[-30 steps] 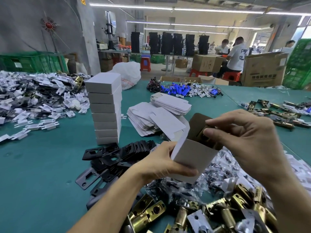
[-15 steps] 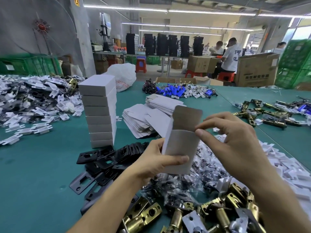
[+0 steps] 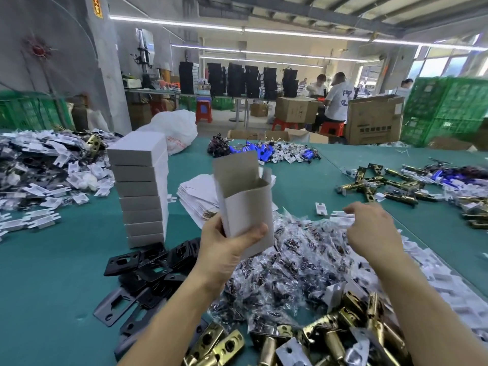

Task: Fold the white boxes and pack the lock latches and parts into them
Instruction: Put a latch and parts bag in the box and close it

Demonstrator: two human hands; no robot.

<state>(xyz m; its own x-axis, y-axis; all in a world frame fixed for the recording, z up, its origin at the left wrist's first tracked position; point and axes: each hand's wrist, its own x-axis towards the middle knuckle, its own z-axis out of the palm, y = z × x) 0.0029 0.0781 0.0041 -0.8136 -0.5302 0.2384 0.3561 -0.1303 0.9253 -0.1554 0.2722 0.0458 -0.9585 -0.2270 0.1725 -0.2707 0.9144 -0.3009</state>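
Observation:
My left hand (image 3: 224, 249) grips a white box (image 3: 247, 207) upright above the table, its top flap standing open. My right hand (image 3: 372, 228) hovers to the right of the box, apart from it, over small white plastic pieces (image 3: 340, 215), fingers loosely curled and holding nothing. Brass lock latches (image 3: 330, 336) lie in a heap at the near edge. Clear bags of screws (image 3: 287, 270) are piled under the box. Black strike plates (image 3: 148, 268) lie to the left. A flat stack of unfolded boxes (image 3: 198, 194) sits behind the held box.
A tall stack of folded white boxes (image 3: 142, 191) stands left of centre on the green table (image 3: 52, 273). White parts (image 3: 39, 165) cover the far left, more latches (image 3: 390, 183) the far right. Blue parts (image 3: 264, 151) lie at the back. People sit beyond among cardboard cartons (image 3: 372, 120).
My right hand has let go of the box flap and moved right and down toward the white pieces. My left hand has lifted the box more upright.

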